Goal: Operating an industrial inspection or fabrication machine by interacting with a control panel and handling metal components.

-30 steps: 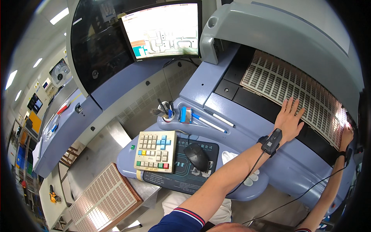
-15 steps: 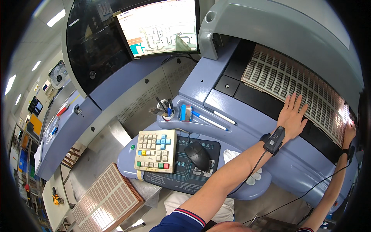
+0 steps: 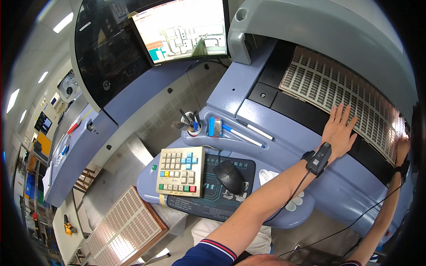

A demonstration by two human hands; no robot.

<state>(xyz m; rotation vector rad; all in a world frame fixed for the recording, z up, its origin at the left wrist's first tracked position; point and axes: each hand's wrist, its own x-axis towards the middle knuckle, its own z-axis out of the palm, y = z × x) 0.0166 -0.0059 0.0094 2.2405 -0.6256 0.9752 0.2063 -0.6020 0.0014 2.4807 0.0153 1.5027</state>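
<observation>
Lying spread on the panel's point(image 3: 339, 86) near edge, the left hand point(image 3: 338, 135) gripped nothing; the right hand point(image 3: 403, 146) was at the panel's right end, its grip unclear.

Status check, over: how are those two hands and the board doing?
Left hand: fingers spread over patterned board's near edge. Right hand: at board's right end, grip unclear. Grey hood: overhangs board's far side.
</observation>
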